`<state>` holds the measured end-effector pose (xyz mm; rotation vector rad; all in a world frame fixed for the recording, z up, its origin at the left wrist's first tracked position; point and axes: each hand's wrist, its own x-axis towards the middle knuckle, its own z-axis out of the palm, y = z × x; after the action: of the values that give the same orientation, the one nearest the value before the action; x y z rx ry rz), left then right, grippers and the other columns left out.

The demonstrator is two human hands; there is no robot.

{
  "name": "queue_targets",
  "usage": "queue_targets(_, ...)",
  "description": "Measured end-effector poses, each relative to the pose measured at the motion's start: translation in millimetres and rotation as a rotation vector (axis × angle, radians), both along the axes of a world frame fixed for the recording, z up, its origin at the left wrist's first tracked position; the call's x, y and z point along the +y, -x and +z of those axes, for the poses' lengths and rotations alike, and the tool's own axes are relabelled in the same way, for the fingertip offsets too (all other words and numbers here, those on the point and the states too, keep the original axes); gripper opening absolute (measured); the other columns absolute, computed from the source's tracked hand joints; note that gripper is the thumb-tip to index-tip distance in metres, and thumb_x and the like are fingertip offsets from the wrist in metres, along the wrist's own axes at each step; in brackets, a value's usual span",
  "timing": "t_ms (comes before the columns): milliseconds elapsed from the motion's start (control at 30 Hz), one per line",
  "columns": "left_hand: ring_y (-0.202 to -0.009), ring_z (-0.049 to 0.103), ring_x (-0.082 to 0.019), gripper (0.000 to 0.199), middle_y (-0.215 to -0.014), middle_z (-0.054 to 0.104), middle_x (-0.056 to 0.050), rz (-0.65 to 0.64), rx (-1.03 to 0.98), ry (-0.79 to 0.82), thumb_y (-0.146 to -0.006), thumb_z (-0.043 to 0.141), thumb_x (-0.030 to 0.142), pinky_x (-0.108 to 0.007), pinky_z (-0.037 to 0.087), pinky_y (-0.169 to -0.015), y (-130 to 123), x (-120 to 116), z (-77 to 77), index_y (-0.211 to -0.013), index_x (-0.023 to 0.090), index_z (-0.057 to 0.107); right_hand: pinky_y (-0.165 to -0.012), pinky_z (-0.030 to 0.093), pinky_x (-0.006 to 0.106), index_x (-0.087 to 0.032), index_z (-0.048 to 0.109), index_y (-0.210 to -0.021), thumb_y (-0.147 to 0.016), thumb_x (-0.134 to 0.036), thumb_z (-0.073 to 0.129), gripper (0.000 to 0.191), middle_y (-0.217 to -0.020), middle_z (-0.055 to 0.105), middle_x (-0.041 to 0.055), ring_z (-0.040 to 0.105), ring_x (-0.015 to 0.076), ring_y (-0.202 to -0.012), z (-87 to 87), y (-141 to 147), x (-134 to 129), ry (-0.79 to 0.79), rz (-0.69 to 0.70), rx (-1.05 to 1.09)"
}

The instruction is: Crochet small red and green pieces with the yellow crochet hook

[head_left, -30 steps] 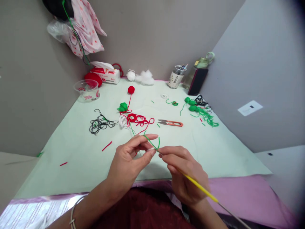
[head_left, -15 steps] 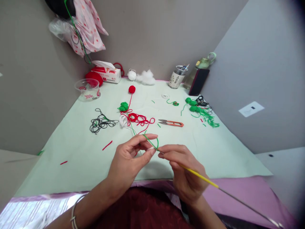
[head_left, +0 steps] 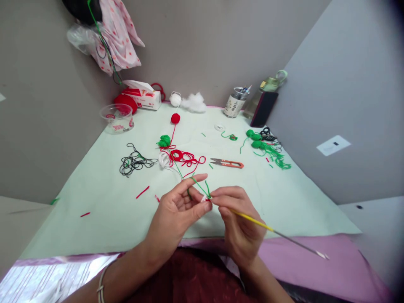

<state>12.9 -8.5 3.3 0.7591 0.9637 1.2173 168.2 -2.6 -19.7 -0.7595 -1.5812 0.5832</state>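
My left hand [head_left: 175, 212] pinches a small white and red crochet piece [head_left: 206, 198] between thumb and fingers. Green yarn [head_left: 199, 185] runs over its raised index finger down to the piece, and a short green end stands up beside it. In my right hand [head_left: 242, 225] is a crochet hook [head_left: 252, 219] with a yellow grip, its metal shaft slanting down to the right. The fingertips of that hand meet the piece and hide the hook's working tip. Behind my hands lie a green yarn ball [head_left: 164, 141] and loose red yarn [head_left: 189, 158].
Orange thread snips [head_left: 227, 163] lie beyond my hands. Tangled black cord [head_left: 135, 162] is at left, with green yarn pieces [head_left: 273, 153] at right. A plastic tub [head_left: 117, 122], tissue box [head_left: 147, 100], pen holder [head_left: 235, 103] and phone [head_left: 264, 109] stand along the back.
The crochet hook's outer end has swung up and left, with my right hand turning. The green loop above the piece has opened into a free-standing end, and red on the piece now shows.
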Motion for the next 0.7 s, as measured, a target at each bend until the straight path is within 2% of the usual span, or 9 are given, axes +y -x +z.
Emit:
queue_targets(167,-0.08,0.063,-0.012,0.062,-0.079,0.06,0.005,0.041,0.035,-0.025,-0.071,0.095,0.021,-0.025,0.055,-0.084,2,7,-4.3,-0.129,0.024,0.076,-0.083,0.062,0.034,-0.031,0.084,-0.105,-0.099,-0.02,0.072,0.018,-0.102,0.08,0.0059,0.073,0.0215,-0.102,-6.0,1,6,0.24,0.099,0.136)
queue_targets(233,-0.081,0.063,-0.012,0.064,-0.08,0.061,0.005,-0.017,0.025,-0.029,-0.07,0.096,0.021,-0.025,0.055,-0.085,6,10,-6.6,-0.131,0.024,0.076,-0.085,0.062,0.034,-0.032,0.085,-0.102,-0.097,-0.019,0.075,0.017,-0.101,0.08,0.0049,0.073,0.0211,-0.101,-8.2,2,9,0.303,0.126,0.181)
queue_targets(333,-0.09,0.067,-0.015,0.062,-0.089,0.07,0.002,-0.174,0.033,-0.035,-0.072,0.096,0.023,-0.028,0.053,-0.091,14,13,-5.5,-0.131,0.025,0.077,-0.085,0.061,0.034,-0.032,0.086,-0.096,-0.093,-0.019,0.079,0.015,-0.095,0.08,0.0031,0.074,0.0201,-0.096,-8.7,1,12,0.357,0.167,0.285)
queue_targets(400,-0.098,0.069,-0.019,0.054,-0.096,0.075,-0.001,-0.266,0.085,-0.063,-0.078,0.093,0.028,-0.03,0.053,-0.094,21,14,-1.2,-0.13,0.027,0.078,-0.083,0.06,0.033,-0.032,0.086,-0.093,-0.091,-0.021,0.082,0.012,-0.092,0.08,0.0026,0.074,0.0196,-0.094,-7.3,0,13,0.391,0.196,0.357)
queue_targets(467,-0.1,0.069,-0.021,0.04,-0.099,0.075,-0.002,-0.302,0.193,-0.121,-0.088,0.084,0.035,-0.032,0.053,-0.094,29,14,3.8,-0.128,0.028,0.08,-0.079,0.059,0.03,-0.031,0.086,-0.09,-0.089,-0.023,0.084,0.008,-0.09,0.08,0.0024,0.073,0.0188,-0.091,-5.4,-1,15,0.435,0.22,0.406)
queue_targets(533,-0.103,0.068,-0.022,0.03,-0.102,0.075,-0.004,-0.269,0.348,-0.215,-0.098,0.072,0.041,-0.033,0.053,-0.096,36,15,7.1,-0.124,0.028,0.082,-0.076,0.058,0.028,-0.031,0.086,-0.089,-0.087,-0.025,0.086,0.006,-0.089,0.079,0.002,0.072,0.0176,-0.087,-4.0,-2,16,0.476,0.247,0.434)
queue_targets(600,-0.112,0.067,-0.023,0.031,-0.112,0.074,-0.005,-0.222,0.485,-0.317,-0.104,0.063,0.039,-0.034,0.05,-0.102,40,16,7.4,-0.129,0.029,0.08,-0.075,0.057,0.028,-0.03,0.086,-0.088,-0.087,-0.025,0.087,0.005,-0.088,0.079,0.0015,0.071,0.0168,-0.086,-3.4,-3,16,0.514,0.277,0.442)
queue_targets(700,-0.12,0.065,-0.022,0.038,-0.133,0.071,-0.004,-0.207,0.561,-0.438,-0.104,0.064,0.033,-0.034,0.048,-0.108,42,17,4.7,-0.142,0.033,0.072,-0.079,0.056,0.027,-0.03,0.086,-0.088,-0.087,-0.025,0.087,0.005,-0.088,0.079,0.001,0.071,0.0162,-0.088,-3.1,-5,16,0.571,0.332,0.428)
